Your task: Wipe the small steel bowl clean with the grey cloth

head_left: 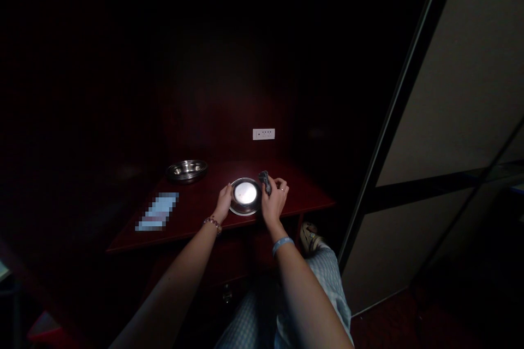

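Observation:
A round, shiny metal plate (245, 194) is held over the front part of the dark red desk, its inner face turned up and reflecting bright light. My left hand (223, 203) grips its left rim, thumb on top. At the plate's right side, my right hand (275, 199) is closed on a dark grey, crumpled cloth (265, 181), pinched between thumb and fingers. Whether the right hand also touches the rim I cannot tell. Further back on the left sits a stack of similar metal plates (187, 170).
A blurred-out, light blue flat rectangle (158, 211) lies on the left of the desk (295, 196). A white power socket (263, 134) is on the back wall. Below the desk edge is a drawer knob (227, 294). A sliding door panel (442, 120) stands on the right.

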Demonstrator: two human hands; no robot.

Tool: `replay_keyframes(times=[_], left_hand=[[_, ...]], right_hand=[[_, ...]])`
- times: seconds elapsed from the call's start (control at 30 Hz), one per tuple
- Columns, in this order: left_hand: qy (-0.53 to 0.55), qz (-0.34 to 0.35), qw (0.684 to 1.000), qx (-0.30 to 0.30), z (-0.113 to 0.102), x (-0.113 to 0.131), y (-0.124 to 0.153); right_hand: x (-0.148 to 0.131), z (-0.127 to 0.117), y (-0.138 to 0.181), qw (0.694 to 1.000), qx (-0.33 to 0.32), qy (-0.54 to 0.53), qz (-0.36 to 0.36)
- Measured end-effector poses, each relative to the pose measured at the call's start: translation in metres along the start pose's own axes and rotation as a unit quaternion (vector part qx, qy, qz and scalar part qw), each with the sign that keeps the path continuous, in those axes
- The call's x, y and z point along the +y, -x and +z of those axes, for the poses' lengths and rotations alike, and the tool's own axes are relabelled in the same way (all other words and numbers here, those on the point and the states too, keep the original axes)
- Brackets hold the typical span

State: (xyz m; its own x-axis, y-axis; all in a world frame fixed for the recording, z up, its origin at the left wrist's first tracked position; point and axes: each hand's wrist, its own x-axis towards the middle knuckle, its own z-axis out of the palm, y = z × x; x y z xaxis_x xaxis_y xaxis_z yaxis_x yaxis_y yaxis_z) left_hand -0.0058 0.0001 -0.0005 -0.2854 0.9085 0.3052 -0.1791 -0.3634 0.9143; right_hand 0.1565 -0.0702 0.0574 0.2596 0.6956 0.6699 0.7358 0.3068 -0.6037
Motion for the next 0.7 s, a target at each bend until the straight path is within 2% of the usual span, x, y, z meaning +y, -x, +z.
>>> replay_keyframes(times=[0.13,0.23,0.53,0.7], left_hand=[[0.007,0.004,1.0,-0.008,0.001,-0.002,-0.001],[0.008,0.011,1.0,-0.013,0.002,-0.002,-0.001],[0.012,0.012,1.0,0.002,0.005,0.003,0.002],[0.02,0.005,1.0,-0.009,0.005,0.008,0.005]], right_hand=[[-0.002,-0.002,0.005,0.983,-0.064,0.073,-0.159],[0.001,0.002,0.006,0.964,-0.1,0.09,-0.23],[0.005,0.015,0.008,0.948,-0.139,0.042,-0.284],[0.003,0.021,0.012,0.937,-0.163,0.017,-0.31]])
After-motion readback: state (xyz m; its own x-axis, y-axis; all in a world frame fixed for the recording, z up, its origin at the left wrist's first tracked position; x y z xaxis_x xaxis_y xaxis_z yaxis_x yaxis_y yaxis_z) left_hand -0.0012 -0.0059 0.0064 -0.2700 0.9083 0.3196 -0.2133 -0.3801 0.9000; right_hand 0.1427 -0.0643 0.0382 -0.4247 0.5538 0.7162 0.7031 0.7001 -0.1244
